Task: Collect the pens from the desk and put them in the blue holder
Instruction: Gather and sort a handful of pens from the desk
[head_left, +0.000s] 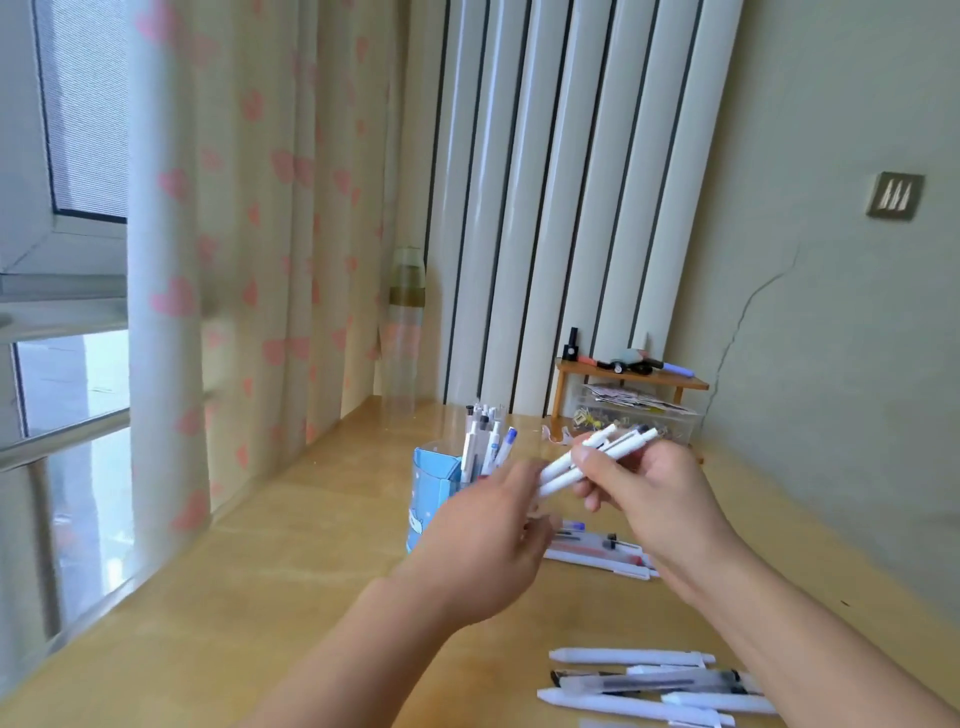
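Right hand (657, 493) fingers curled round a bunch of white pens (597, 457) above the counter (311, 571), left hand (488, 540) blurred, fingers at the pens' lower ends, grip unclear, blue holder (434, 499) w/ pens behind it, loose pens (649, 680) near edge, more (597, 553) btwn hands.

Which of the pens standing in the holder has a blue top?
The white pen with the blue cap, leaning rightmost in the blue holder; the others there show white or dark tops.
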